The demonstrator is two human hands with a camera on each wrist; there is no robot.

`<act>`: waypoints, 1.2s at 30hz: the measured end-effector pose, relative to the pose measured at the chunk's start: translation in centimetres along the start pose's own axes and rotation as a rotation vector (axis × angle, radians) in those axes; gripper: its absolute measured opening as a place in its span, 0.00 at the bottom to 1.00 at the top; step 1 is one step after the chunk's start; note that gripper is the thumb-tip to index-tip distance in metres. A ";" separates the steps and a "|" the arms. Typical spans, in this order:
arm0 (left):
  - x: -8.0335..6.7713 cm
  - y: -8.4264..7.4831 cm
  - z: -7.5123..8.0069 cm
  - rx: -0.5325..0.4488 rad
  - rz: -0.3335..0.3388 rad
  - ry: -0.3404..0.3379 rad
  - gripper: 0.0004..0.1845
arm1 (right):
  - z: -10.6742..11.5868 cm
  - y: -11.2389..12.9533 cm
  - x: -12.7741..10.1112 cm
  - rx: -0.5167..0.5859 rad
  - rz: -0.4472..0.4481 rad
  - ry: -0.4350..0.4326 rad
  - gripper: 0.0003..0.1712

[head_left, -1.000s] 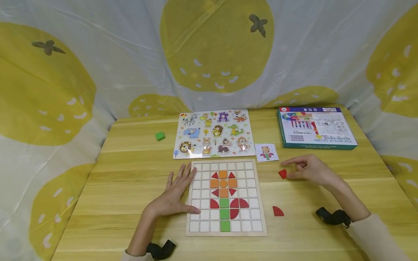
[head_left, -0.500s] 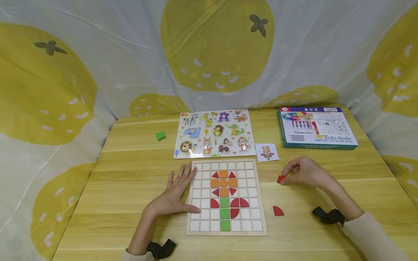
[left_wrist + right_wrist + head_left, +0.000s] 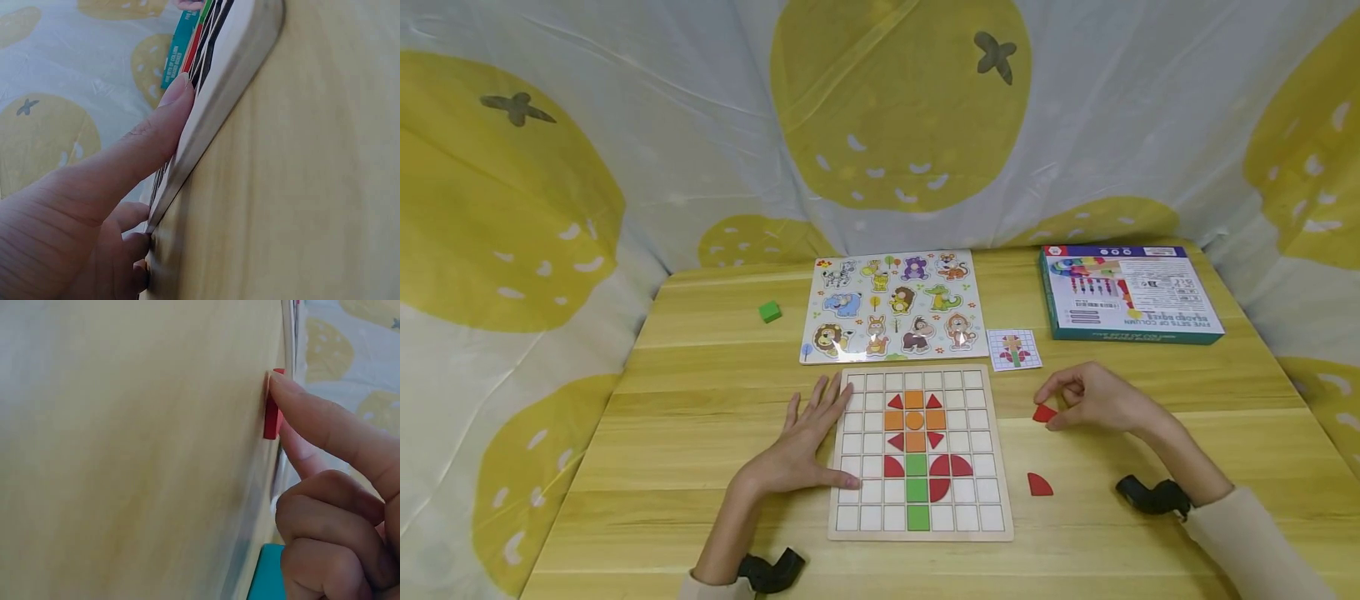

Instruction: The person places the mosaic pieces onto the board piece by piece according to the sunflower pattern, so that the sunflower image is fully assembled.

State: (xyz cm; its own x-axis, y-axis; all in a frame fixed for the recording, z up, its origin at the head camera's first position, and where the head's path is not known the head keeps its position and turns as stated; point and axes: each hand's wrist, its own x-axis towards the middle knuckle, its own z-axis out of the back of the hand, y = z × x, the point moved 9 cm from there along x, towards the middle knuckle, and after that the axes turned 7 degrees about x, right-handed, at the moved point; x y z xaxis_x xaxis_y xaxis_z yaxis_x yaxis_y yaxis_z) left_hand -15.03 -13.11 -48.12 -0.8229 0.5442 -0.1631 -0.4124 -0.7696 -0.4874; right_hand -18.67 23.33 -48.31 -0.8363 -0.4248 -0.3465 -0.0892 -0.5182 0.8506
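A square wooden grid board [image 3: 921, 536] carries a flower-like pattern of orange, red and green pieces. My left hand [image 3: 801, 450] rests along its left edge with fingers spread; in the left wrist view the thumb [image 3: 150, 134] lies over the board's rim. To the right of the board, my right hand [image 3: 1101, 402] pinches a red quarter-circle piece [image 3: 1042, 413] between thumb and index finger, low over the table. The right wrist view shows that piece [image 3: 271, 419] edge-on, its other fingers curled. Another red quarter-circle piece [image 3: 1040, 484] lies nearer, beside the board.
A small card [image 3: 1015, 349] printed with a similar pattern lies past the board's top right corner. Behind the board is an animal puzzle [image 3: 857, 333]. A flat box [image 3: 1135, 292] sits at the back right, and a green block [image 3: 770, 312] at the back left.
My right hand has closed its index finger and thumb on the red quarter-circle piece and shifted it slightly left and nearer, turning it. My left hand has stayed on the board.
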 end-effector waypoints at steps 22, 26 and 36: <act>0.0 0.2 -0.1 -0.014 0.001 -0.002 0.70 | 0.6 0.4 -0.3 -0.095 -0.015 -0.113 0.16; 0.0 0.3 -0.1 -0.011 0.000 -0.002 0.70 | 0.9 0.5 -0.5 -0.096 -0.003 -0.101 0.21; 0.0 0.1 0.0 -0.026 0.005 0.004 0.69 | 0.1 0.7 0.1 -0.010 0.059 0.064 0.20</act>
State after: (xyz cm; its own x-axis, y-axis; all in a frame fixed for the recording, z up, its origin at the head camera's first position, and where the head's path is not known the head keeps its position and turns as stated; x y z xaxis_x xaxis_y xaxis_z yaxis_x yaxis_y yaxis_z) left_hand -15.06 -13.23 -48.21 -0.8232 0.5419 -0.1691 -0.3982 -0.7635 -0.5084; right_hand -18.87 23.01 -47.73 -0.8036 -0.5015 -0.3204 -0.0348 -0.4979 0.8665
